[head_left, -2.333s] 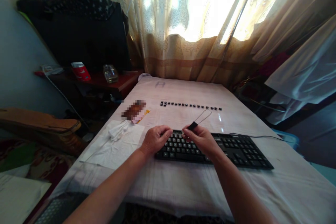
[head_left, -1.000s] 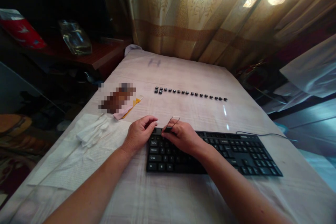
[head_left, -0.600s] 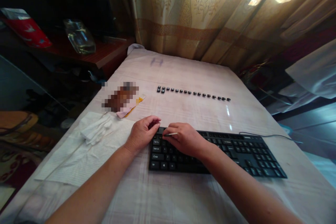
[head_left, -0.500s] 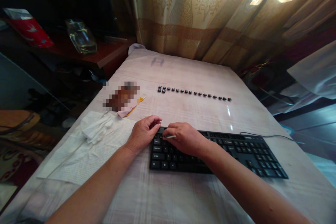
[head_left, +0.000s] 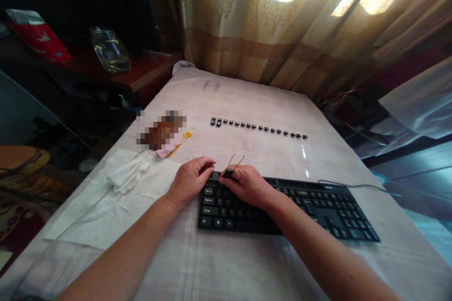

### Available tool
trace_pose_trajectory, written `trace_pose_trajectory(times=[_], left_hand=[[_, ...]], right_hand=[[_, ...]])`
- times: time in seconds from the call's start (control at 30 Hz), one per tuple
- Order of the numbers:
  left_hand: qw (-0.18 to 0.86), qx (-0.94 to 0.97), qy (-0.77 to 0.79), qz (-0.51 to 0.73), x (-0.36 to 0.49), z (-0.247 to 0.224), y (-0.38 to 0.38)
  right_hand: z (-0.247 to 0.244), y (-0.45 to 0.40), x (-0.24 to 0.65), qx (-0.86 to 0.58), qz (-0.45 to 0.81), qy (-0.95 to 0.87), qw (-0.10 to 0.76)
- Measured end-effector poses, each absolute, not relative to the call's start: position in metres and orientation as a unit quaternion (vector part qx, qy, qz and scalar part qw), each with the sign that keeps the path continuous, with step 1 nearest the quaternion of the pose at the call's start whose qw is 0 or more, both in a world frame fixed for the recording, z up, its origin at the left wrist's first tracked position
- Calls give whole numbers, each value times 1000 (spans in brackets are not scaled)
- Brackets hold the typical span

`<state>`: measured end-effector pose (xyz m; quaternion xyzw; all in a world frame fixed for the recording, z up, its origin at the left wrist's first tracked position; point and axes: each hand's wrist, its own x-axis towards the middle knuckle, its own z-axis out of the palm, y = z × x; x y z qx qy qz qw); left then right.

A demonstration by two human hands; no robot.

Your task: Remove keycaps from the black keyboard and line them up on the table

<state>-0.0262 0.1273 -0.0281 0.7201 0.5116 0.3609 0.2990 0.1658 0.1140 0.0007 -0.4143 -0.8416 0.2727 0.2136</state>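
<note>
A black keyboard [head_left: 247, 225] lies before me, and keys are off along its top row. My left hand [head_left: 190, 179] has its fingers curled at the upper left corner, thumb against the keyboard's edge. Over the keyboard's upper left part, my right hand [head_left: 250, 187] is closed on a wire keycap puller [head_left: 236, 163]. Two thin wire prongs stick up from a dark block at its fingertips; whether that block is the handle or a keycap, I cannot tell. Beyond the keyboard, small black keycaps [head_left: 260, 127] form a long row, with a short second row at the left end.
White paper towel [head_left: 88, 211] with a crumpled tissue [head_left: 130, 169] lies left of my hands. Behind it is a yellow-edged packet [head_left: 173, 148] beside a pixelated patch. A glass jar [head_left: 111, 51] and a red container [head_left: 42, 40] stand on the side desk. The keyboard cable [head_left: 356, 183] trails right.
My right hand has turned, so the puller's wire prongs now point up and away; before, a pale thin piece lay level across the fingers. My left hand stays at the corner. The view shifted slightly.
</note>
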Motion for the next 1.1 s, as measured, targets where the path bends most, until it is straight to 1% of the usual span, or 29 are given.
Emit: trace_pose_trajectory(times=[0.1, 0.27, 0.4, 0.6, 0.7, 0.93, 1.1], left_hand=[[298, 722, 511, 360, -26, -28, 127], [297, 722, 510, 361, -27, -27, 127], [302, 722, 510, 356, -27, -28, 128], [289, 738, 503, 345, -27, -26, 127], [275, 750, 497, 340, -26, -25, 127], [249, 770, 486, 329, -26, -27, 127], [242, 774, 482, 332, -26, -27, 126]], right_hand=[[3, 117, 165, -408, 256, -857, 184], [9, 122, 159, -394, 193, -890, 126], [9, 122, 159, -389, 187, -894, 119], [-1, 115, 169, -402, 252, -859, 192], [-7, 111, 171, -404, 233, -853, 235], [-16, 108, 170, -360, 184, -864, 300], [-3, 108, 171, -395, 229, -816, 354]])
